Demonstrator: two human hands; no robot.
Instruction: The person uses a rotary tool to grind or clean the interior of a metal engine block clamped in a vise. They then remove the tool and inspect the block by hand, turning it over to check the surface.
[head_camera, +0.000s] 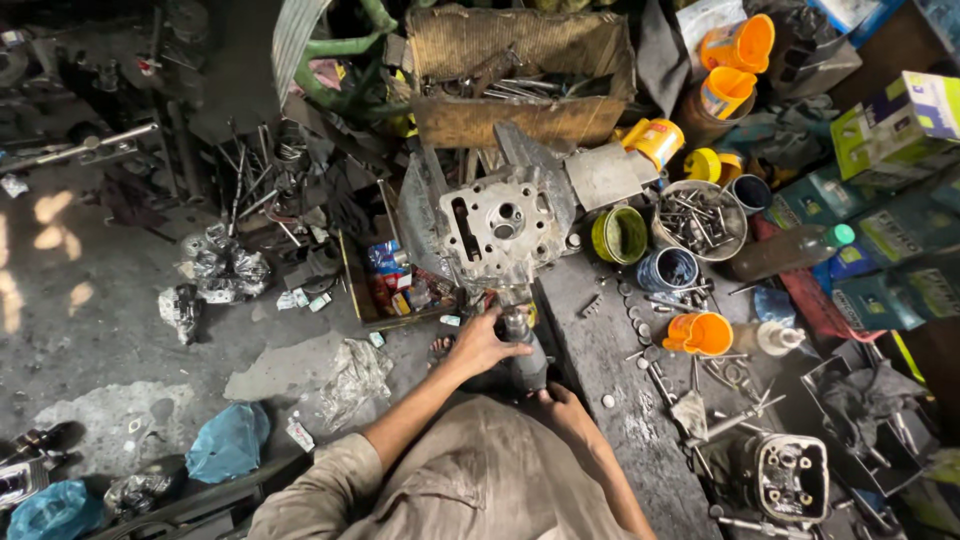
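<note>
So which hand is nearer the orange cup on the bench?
The right hand. It sits low on the grey tool, with the orange cup off to its right across bare bench. The left hand grips the tool's far side, farther from the cup.

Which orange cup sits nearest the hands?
The orange cup lying on its side on the grey bench, just right of the hands; the other orange ones stand farther back.

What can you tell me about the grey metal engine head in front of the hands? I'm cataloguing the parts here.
The engine head is a grey cast-metal block, dull and grimy, with a round central bore, a long slot on its left and small bolt holes around. Its flat face is turned up toward the camera. It sits at the end of the workbench, above the tool gripped by the left hand.
</note>
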